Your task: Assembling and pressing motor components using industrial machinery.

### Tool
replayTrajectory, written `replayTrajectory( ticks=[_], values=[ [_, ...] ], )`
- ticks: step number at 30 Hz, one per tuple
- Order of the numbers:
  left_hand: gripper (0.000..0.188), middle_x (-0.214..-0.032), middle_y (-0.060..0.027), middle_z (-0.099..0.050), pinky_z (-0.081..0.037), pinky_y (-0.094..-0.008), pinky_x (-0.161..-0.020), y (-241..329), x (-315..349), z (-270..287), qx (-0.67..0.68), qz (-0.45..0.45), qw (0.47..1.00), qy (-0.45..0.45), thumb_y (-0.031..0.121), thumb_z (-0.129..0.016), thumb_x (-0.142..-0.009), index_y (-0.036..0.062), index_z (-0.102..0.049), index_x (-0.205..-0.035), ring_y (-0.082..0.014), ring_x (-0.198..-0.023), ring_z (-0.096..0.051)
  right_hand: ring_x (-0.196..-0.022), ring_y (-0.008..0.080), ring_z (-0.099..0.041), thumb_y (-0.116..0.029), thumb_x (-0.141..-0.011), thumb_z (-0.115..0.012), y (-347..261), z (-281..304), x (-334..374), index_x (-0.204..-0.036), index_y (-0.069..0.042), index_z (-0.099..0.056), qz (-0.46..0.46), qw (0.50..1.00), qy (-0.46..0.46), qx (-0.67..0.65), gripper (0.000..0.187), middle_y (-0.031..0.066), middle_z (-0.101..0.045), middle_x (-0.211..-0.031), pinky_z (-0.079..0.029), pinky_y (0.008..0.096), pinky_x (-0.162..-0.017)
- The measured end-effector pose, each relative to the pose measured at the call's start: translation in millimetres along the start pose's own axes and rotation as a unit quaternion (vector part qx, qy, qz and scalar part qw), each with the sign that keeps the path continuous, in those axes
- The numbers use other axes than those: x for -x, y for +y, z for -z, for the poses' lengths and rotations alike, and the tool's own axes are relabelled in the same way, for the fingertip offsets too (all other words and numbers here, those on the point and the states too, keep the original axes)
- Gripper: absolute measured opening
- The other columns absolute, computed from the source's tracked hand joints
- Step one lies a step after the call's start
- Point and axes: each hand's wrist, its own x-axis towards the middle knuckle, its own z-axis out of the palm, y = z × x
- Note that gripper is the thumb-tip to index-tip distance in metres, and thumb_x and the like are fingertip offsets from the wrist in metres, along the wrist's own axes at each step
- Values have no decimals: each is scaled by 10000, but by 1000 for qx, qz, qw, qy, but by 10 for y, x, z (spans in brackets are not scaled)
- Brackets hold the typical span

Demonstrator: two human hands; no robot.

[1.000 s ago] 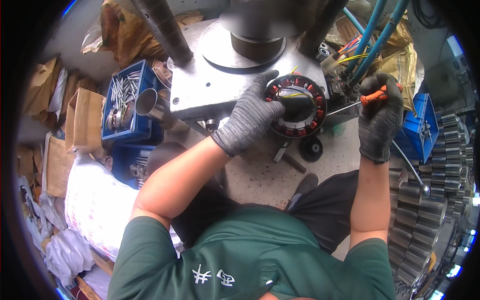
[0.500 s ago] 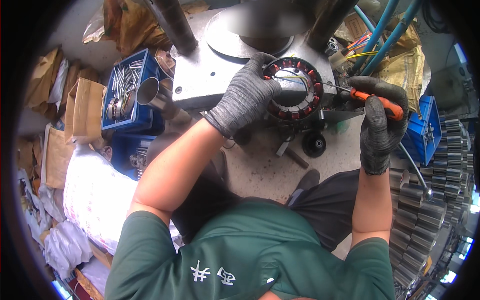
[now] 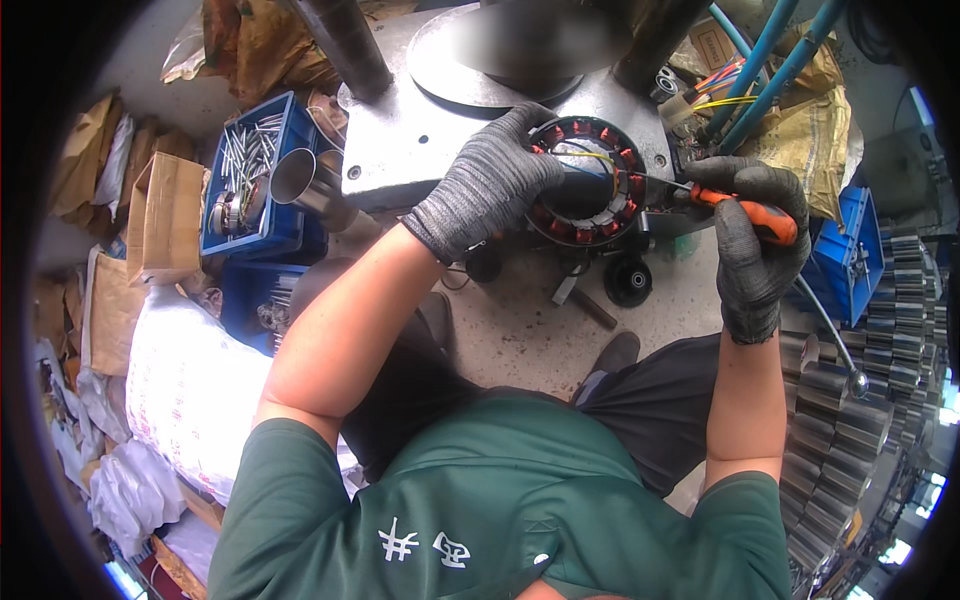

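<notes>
My left hand [image 3: 490, 180], in a grey knitted glove, grips the left rim of a motor stator [image 3: 624, 205]. This is a ring with red-brown copper windings, and thin yellow and dark wires cross its opening. It is held up in front of the press plate. In my gloved right hand [image 3: 755, 240] is a screwdriver [image 3: 745, 212] with an orange and black handle. Its thin shaft points left, and the tip reaches the right side of the stator ring; whether it touches a winding I cannot tell.
A metal press table [image 3: 390, 160] with two dark columns stands ahead. At left are a blue bin [image 3: 290, 150] of metal pins, a metal cup [image 3: 295, 178] and a cardboard box [image 3: 165, 220]. Stacked toothed metal cores [image 3: 830, 440] fill the right, near another blue bin [image 3: 850, 255].
The stator has tilted slightly in my left hand, so its opening now shows more dark background. My right hand and the screwdriver have shifted a little to the left.
</notes>
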Motion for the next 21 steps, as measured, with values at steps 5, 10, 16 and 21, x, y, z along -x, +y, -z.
replayTrajectory(
  ticks=[5, 10, 16, 21],
  values=[
    [612, -1148, -132, -690, -592, -293, -811, -45, -13, -8, -18, -34, 999, 4, 145, -752, -831, -13, -537, -1381, -161, -963, -676, -1017, 250, -715, 79, -920, -643, 14, -6, -1, -1187, -25, -560, -10, 999, -11, 51, 299, 200, -722, -1128, -583, 371, -907],
    [636, -1151, -137, -693, -588, -311, -848, -17, 18, 14, -28, -32, 999, -9, 124, -744, -801, -11, -533, -1385, -172, -970, -675, -994, 218, -705, 78, -899, -655, -17, -18, -5, -1161, -23, -567, -27, 996, -24, 80, 294, 192, -729, -1108, -569, 337, -885],
    [666, -1127, -148, -698, -585, -312, -854, -6, 15, 38, -58, -26, 998, -20, 90, -730, -762, -8, -531, -1390, -177, -973, -681, -1002, 215, -703, 85, -840, -675, -51, -2, -43, -1061, -6, -618, -95, 993, -53, 49, 246, 175, -727, -1104, -566, 346, -896],
    [658, -1111, -125, -708, -598, -339, -796, 74, 16, 117, -19, 31, 998, -42, 92, -721, -771, -5, -533, -1393, -191, -914, -693, -1021, 232, -706, 119, -822, -659, 12, -21, -34, -1056, -4, -626, -46, 991, -104, 77, 267, 170, -723, -1131, -572, 372, -930]
  ],
)
